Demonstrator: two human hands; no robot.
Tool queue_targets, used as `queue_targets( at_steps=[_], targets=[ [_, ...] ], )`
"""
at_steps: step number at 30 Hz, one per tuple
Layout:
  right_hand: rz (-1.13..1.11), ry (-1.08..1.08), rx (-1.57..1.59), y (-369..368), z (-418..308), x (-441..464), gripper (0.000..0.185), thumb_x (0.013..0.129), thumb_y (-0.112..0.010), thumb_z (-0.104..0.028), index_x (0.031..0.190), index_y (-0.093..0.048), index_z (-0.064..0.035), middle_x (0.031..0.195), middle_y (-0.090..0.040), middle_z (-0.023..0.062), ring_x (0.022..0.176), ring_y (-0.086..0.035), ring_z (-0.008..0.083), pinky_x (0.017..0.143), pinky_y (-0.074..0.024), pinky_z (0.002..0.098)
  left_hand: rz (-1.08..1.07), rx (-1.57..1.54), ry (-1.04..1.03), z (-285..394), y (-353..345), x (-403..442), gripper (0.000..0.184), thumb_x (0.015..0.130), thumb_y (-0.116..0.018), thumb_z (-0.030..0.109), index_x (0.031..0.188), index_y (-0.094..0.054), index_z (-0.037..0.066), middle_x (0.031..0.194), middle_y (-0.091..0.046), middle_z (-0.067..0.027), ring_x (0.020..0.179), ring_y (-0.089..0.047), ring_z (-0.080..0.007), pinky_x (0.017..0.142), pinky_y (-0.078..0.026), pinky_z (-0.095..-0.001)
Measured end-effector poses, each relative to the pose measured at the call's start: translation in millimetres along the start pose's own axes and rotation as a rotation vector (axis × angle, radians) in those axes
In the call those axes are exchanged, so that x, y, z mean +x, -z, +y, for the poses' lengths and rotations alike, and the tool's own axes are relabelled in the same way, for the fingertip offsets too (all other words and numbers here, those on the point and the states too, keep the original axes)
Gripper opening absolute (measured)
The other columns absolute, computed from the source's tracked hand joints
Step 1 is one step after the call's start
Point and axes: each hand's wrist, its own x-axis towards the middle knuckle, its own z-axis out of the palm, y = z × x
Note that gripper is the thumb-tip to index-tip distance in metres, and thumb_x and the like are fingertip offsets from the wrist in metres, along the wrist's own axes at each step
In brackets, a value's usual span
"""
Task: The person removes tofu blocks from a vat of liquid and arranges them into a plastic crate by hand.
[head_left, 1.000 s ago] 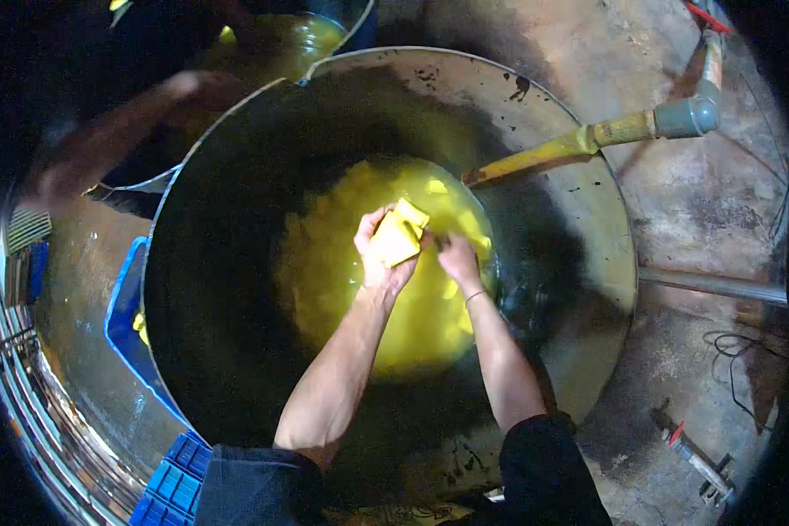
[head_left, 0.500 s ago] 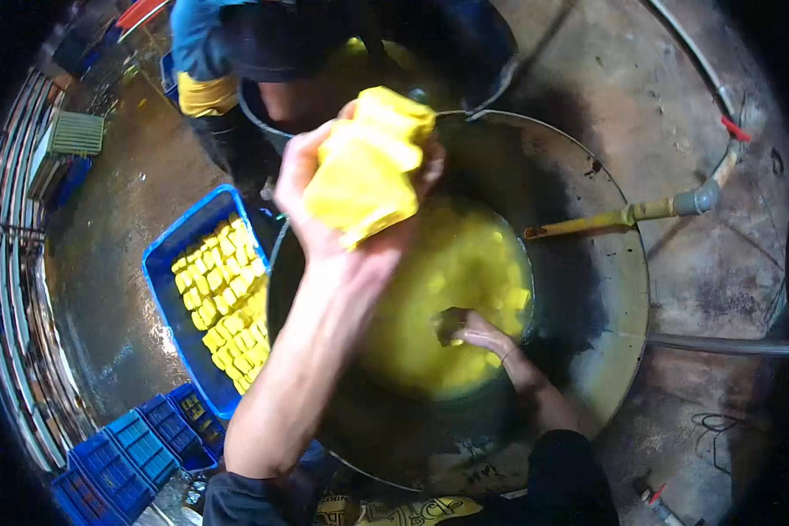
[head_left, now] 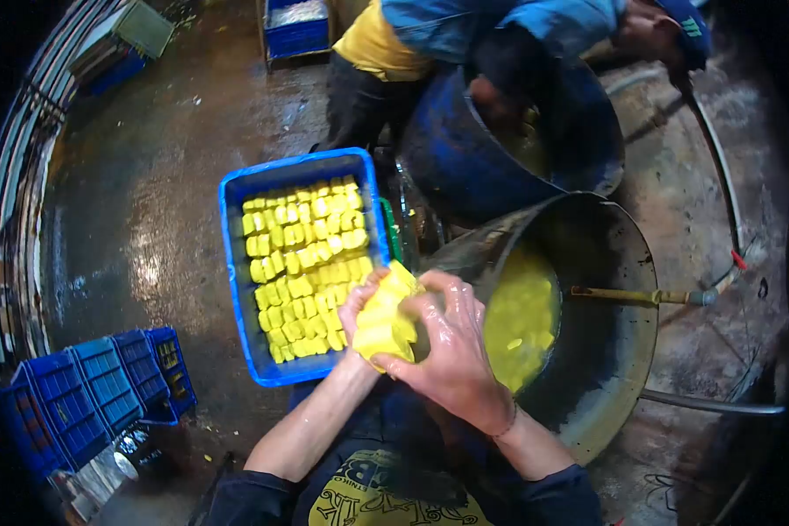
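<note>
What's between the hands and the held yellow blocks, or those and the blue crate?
Nothing visible at the grasp: left hand and right hand both touch the yellow blocks. Toward the blue crate, only the left hand's fingers and the crate's image-right rim; its top is open.

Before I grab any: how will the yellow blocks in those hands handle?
Probably slippery: the right hand on the yellow blocks glistens wet. Likely not floppy, as similar yellow pieces keep block-like shapes in the blue crate. Those pieces' flat-looking sides suggest little tendency to roll.
</note>
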Motion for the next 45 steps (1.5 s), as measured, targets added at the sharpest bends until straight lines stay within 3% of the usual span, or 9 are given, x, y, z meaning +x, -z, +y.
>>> queue_targets(
  at_steps=[5, 12, 15, 19, 25, 28, 32, 37, 45],
  targets=[
    [-0.144, -0.083, 0.129, -104.8, 20.2, 3.1, 0.084, 0.056, -0.083, -0.04, 0.126, -0.048, -0.0087, 0.137, -0.03, 0.0265, 0.128, -0.029, 0.0437, 0.104, -0.0277, 0.0508, 0.102, 0.064, 0.191, 32.7, 57.2, -26.8, 0.054, 0.088, -0.048, 0.043, 0.129, -0.043, 0.009, 0.118, -0.055, -0.0139, 0.11, -0.054, -0.0292, 0.096, -0.044, -0.0432],
    [-0.442, -0.712, 0.951, -167.8, 97.0, 78.0, 0.037, 0.07, -0.072, -0.02, 0.103, -0.061, -0.0064, 0.112, -0.051, 0.0108, 0.11, -0.048, 0.025, 0.095, -0.039, 0.0317, 0.36, 0.229, 0.106, 60.0, 124.3, 41.8, 0.074, 0.091, -0.029, 0.063, 0.142, -0.03, 0.009, 0.128, -0.05, -0.0147, 0.11, -0.054, -0.0297, 0.094, -0.044, -0.0403],
    [-0.305, -0.593, 0.313, -215.1, 119.9, 124.1, 0.051, 0.069, -0.073, -0.034, 0.106, -0.058, -0.0012, 0.11, -0.054, 0.0154, 0.103, -0.053, 0.0224, 0.089, -0.0429, 0.0301, 0.293, 1.645, -0.154, 62.6, 197.4, 65.2, 0.053, 0.092, -0.041, 0.039, 0.13, -0.045, 0.002, 0.13, -0.048, -0.0179, 0.12, -0.044, -0.0349, 0.103, -0.03, -0.0499],
    [-0.041, -0.697, -0.312, -332.2, 131.2, 127.7, 0.08, 0.059, -0.078, -0.043, 0.122, -0.05, -0.0015, 0.134, -0.029, 0.0277, 0.12, -0.027, 0.0533, 0.099, -0.032, 0.0545, -0.099, 2.547, -0.314, 59.5, 239.4, 42.1, 0.056, 0.084, -0.049, 0.035, 0.131, -0.045, 0.005, 0.139, -0.037, -0.0194, 0.131, -0.029, -0.0398, 0.103, -0.018, -0.0632],
    [0.119, -0.519, 0.057, -324.1, 160.5, 95.7, 0.078, 0.066, -0.076, -0.04, 0.126, -0.045, -0.0014, 0.138, -0.027, 0.0275, 0.128, -0.025, 0.0474, 0.101, -0.0311, 0.0529, 0.068, 2.243, -0.15, 73.1, 198.5, 21.9, 0.051, 0.079, -0.055, 0.018, 0.126, -0.047, 0.001, 0.137, -0.038, -0.0227, 0.124, -0.035, -0.044, 0.099, -0.029, -0.0601],
    [0.179, -0.382, 0.376, -210.5, 123.5, 65.3, 0.048, 0.076, -0.072, -0.026, 0.113, -0.056, 0.0007, 0.107, -0.06, 0.0226, 0.098, -0.059, 0.0344, 0.086, -0.0465, 0.039, 0.269, 1.885, -0.567, 65.9, 150.8, 41.2, 0.034, 0.085, -0.051, 0.014, 0.114, -0.052, -0.003, 0.12, -0.048, -0.0265, 0.118, -0.042, -0.0422, 0.101, -0.033, -0.0462],
    [0.214, -0.347, 0.994, -23.1, 30.3, -7.5, 0.044, 0.079, -0.066, -0.001, 0.12, -0.052, 0.0017, 0.132, -0.043, 0.0136, 0.118, -0.048, 0.0196, 0.091, -0.0435, 0.0302, -0.157, 1.704, -0.735, 19.0, -52.0, 75.2, 0.021, 0.09, -0.049, 0.007, 0.109, -0.052, 0.0, 0.114, -0.051, -0.0121, 0.107, -0.049, -0.0252, 0.099, -0.033, -0.0359],
    [0.715, -0.633, 0.637, 103.3, 94.8, -115.6, 0.03, 0.082, -0.066, -0.021, 0.103, -0.058, -0.0023, 0.104, -0.06, 0.0093, 0.102, -0.057, 0.0194, 0.086, -0.0457, 0.034, -1.075, 1.547, -0.511, -150.1, -198.9, 84.8, 0.024, 0.08, -0.059, 0.0, 0.104, -0.057, 0.002, 0.102, -0.055, -0.0073, 0.095, -0.055, -0.0159, 0.084, -0.045, -0.0279],
    [-0.182, -0.99, -0.02, -63.9, 457.6, -321.0, 0.039, 0.073, -0.071, -0.024, 0.105, -0.06, -0.0031, 0.094, -0.064, 0.0163, 0.089, -0.062, 0.0293, 0.078, -0.0509, 0.0357, -1.561, 2.664, 0.467, -373.9, 34.3, 131.0, 0.03, 0.076, -0.063, 0.013, 0.104, -0.058, 0.004, 0.099, -0.062, -0.017, 0.094, -0.062, -0.0314, 0.081, -0.053, -0.0394]
  ],
)
